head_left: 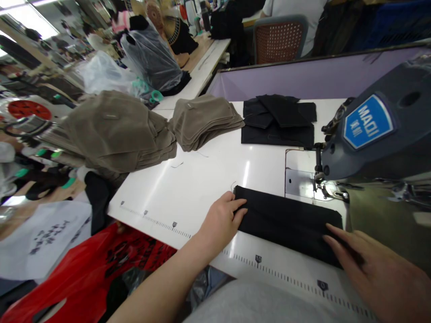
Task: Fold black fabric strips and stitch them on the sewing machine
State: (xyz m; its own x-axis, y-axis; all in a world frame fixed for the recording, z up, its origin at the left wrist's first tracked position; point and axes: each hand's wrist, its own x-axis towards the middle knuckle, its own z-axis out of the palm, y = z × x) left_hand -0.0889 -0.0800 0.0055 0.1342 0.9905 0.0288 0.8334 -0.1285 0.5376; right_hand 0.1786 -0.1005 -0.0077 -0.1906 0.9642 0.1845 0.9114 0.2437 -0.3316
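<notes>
A folded black fabric piece (289, 220) lies flat on the white sewing table (202, 188), just in front of the needle plate (298, 179). My left hand (222, 220) grips its left end, fingers curled over the edge. My right hand (380, 269) rests flat on its right end, fingers spread and pressing down. The grey sewing machine (380, 134) with a blue label stands to the right, its needle area just behind the fabric.
Two stacks of taupe fabric pieces (117, 130) (205, 119) sit at the table's left and middle back. A pile of black pieces (279, 121) lies behind the needle plate. A red bag (87, 273) and white bag (40, 237) lie at lower left. A person sits on a chair (279, 38) beyond.
</notes>
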